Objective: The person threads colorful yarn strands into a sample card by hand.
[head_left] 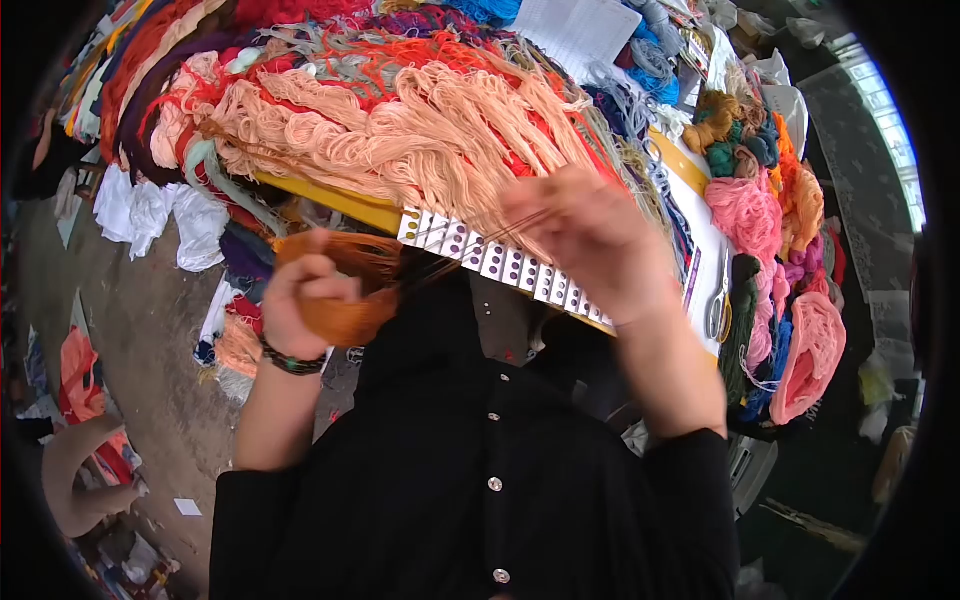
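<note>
My left hand (312,300) is closed around a skein of orange-brown yarn (350,305) in front of my chest. Brown strands stretch from the skein toward my right hand (590,235), which is raised over the table edge and blurred, its fingers bent in around the strands. Behind both hands lies a wide pile of peach yarn (420,130) mixed with red strands. Below that pile, along the yellow table edge (335,198), runs a white strip with rows of dark dots (485,258).
Scissors (717,310) lie on the table's right side beside bundles of pink yarn (745,215) and orange yarn (800,200). A written paper sheet (575,35) rests at the back. White plastic bags (150,215) hang at the left, above the floor (165,330).
</note>
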Demonstrator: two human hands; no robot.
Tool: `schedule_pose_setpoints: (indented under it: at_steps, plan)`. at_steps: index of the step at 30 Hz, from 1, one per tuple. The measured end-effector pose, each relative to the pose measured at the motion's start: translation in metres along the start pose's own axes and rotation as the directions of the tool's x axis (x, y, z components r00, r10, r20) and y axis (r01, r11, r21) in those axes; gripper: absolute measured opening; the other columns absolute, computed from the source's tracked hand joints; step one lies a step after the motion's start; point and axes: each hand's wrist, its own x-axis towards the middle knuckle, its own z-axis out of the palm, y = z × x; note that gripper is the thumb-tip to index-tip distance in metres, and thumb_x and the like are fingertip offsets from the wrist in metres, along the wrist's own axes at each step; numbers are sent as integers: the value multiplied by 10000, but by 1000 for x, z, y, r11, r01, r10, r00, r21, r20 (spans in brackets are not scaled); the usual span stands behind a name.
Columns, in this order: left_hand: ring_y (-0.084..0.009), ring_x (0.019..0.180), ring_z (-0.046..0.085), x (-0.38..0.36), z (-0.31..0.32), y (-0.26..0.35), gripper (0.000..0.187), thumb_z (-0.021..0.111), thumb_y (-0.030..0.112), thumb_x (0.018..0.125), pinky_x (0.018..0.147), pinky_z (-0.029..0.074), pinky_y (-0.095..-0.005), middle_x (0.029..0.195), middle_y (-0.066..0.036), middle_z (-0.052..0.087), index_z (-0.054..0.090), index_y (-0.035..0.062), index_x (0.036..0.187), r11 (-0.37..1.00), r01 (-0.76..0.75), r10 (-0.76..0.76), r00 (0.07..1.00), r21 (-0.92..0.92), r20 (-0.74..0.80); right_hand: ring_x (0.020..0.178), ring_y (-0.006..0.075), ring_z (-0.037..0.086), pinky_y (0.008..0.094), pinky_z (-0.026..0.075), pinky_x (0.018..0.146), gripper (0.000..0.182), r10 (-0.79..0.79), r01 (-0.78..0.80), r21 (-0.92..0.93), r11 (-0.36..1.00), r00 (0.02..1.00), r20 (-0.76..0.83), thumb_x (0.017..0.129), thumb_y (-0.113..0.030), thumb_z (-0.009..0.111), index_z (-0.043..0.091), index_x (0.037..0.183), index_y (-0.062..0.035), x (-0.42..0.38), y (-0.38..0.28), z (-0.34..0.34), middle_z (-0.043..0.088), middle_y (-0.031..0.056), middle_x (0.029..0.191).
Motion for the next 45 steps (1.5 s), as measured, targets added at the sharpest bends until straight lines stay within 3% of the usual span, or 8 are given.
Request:
schedule_pose_setpoints:
  at_steps: [6,8,10,13,14,16,18,45]
  plan:
    - [-35,511,430,-54,-121,96,179,455,165,959,574,427,-222,780,38,607,570,66,1052,967,-252,249,930,24,-272,548,86,336,203,270,516,140,-325,246,-416,875,937,-130,882,-164,526,542,902,-26,-58,-192,-82,370,-36,620]
    - [-30,499,423,-73,-142,113,171,483,155,946,548,418,-199,799,23,625,574,62,1058,942,-276,333,845,192,-419,627,103,489,198,371,583,239,-765,-58,-922,383,539,-351,889,-223,544,637,998,-31,-80,-257,-123,537,12,685]
    - [-19,501,417,-75,-130,108,194,488,169,944,538,400,-186,813,17,628,577,58,1076,940,-244,332,807,237,-489,818,137,598,230,448,725,287,-968,-557,-799,-227,217,124,896,-244,527,650,1063,-45,-86,-257,-98,652,57,863]
    - [-7,539,397,-47,-75,64,346,468,191,946,547,371,-156,927,-24,645,485,55,1264,966,-89,171,925,243,-338,838,126,617,254,469,757,310,-857,-223,-915,-336,475,199,852,-284,590,661,1053,-59,-62,-196,-56,657,49,945]
    - [-4,553,383,-30,-58,52,410,457,199,946,551,370,-160,1071,-65,635,420,60,1330,958,30,45,967,287,-252,858,117,611,253,475,733,258,-802,-321,-947,-8,568,-186,853,-227,577,669,1028,-61,-42,-157,-45,659,59,945]
    - [-46,638,484,0,-19,22,426,450,181,935,616,450,-190,1230,-84,560,403,58,1340,873,143,1,955,466,-296,689,115,596,274,489,656,206,-365,65,-929,-364,908,206,843,-210,601,688,945,-54,8,-55,-83,657,52,803]
    - [-69,695,534,25,-3,8,382,478,176,917,631,479,-215,1196,-61,571,466,50,1277,763,220,-43,956,608,-292,653,134,592,270,477,637,197,-105,-77,-931,357,987,-122,808,-191,652,686,877,-10,26,20,-27,648,78,702]
    - [-78,616,554,109,-20,-33,163,613,67,794,507,446,-217,773,-15,599,591,25,950,195,239,281,916,951,-288,502,130,558,268,445,507,299,213,-311,-756,576,950,-229,877,-251,517,611,698,-31,88,113,-28,591,45,576]
